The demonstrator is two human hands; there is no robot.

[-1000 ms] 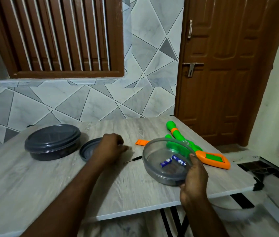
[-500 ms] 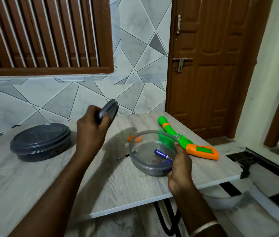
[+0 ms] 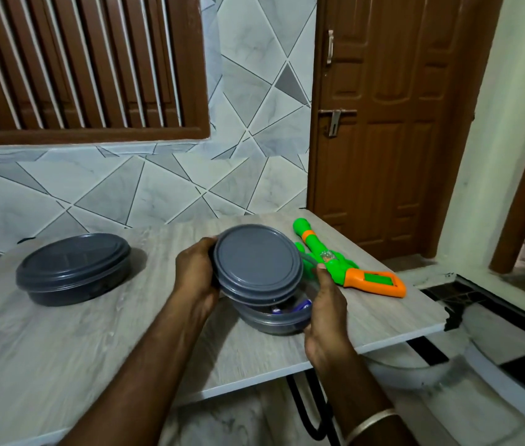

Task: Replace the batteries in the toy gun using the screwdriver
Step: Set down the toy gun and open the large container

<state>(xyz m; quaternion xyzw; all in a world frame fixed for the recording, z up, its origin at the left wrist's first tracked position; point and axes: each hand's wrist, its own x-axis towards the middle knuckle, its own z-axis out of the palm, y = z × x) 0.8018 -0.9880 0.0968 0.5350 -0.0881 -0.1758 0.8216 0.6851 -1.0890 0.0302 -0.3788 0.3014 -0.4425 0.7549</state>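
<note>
My left hand grips a grey round lid by its left edge and holds it tilted over a clear round container. My right hand holds that container by its right rim. Blue batteries show inside, under the lid's near edge. The green and orange toy gun lies on the table to the right, just behind my right hand. The screwdriver is hidden from view.
A second dark container with its lid on stands at the back left of the grey wooden table. The table's right edge drops to the tiled floor. A brown door stands behind.
My left hand has carried the lid from up in the air on the left down over the container. The orange cover piece and the screwdriver are now hidden behind the lid.
</note>
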